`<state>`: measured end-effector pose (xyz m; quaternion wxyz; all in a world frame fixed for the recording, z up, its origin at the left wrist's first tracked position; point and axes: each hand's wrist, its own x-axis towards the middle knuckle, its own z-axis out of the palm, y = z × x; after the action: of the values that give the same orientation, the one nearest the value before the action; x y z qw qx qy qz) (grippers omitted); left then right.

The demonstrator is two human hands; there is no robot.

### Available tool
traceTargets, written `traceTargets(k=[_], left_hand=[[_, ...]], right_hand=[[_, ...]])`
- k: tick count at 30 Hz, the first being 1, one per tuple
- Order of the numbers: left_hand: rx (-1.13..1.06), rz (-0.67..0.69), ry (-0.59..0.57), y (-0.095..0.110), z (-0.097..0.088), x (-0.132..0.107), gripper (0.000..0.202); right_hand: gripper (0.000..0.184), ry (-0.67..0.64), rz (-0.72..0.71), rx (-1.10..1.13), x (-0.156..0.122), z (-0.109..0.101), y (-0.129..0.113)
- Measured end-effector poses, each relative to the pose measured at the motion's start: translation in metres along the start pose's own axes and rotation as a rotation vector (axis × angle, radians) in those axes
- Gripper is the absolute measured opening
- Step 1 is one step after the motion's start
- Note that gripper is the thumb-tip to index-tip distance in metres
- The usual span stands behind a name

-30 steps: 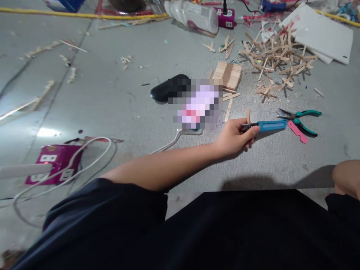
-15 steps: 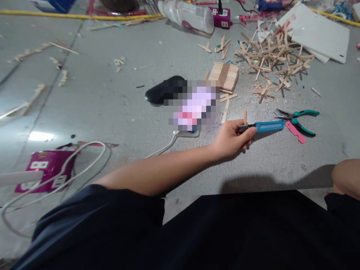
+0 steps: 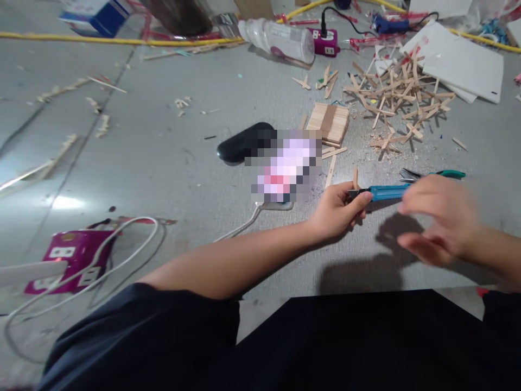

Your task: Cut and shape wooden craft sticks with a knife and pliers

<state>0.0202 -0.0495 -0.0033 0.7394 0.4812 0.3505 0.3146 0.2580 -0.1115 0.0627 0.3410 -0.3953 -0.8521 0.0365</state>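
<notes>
My left hand (image 3: 340, 209) rests on the grey floor with its fingers pinched on the metal tip of a blue-handled cutter (image 3: 386, 191) and a short wooden stick (image 3: 355, 178) standing up behind the thumb. My right hand (image 3: 439, 217) hovers just right of the cutter's handle, blurred by motion, fingers loosely apart with nothing in them. Green-handled pliers (image 3: 431, 175) lie just beyond it, partly hidden by the hand.
A stack of flat wooden sticks (image 3: 329, 122), a pile of glued stick pieces (image 3: 401, 95), white boards (image 3: 462, 62), a plastic bottle (image 3: 279, 38), a black case (image 3: 240, 146), a magenta power strip (image 3: 67, 258) with white cable (image 3: 122, 244), and my dark clothing fill the floor around.
My right hand has come into view from the right and reached toward the cutter's handle, covering the pink piece and part of the pliers. The left hand keeps its hold.
</notes>
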Motion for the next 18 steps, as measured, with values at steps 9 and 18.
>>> traceTargets(k=[9,18], left_hand=[[0.173,0.07,-0.064,0.0,-0.013,0.001,0.069],[0.011,0.023,-0.174,0.003,-0.017,0.0,0.028]], right_hand=[[0.039,-0.175,0.012,-0.037,-0.017,0.05,0.051],[0.04,-0.2,0.058,-0.002,-0.013,0.039,0.047]])
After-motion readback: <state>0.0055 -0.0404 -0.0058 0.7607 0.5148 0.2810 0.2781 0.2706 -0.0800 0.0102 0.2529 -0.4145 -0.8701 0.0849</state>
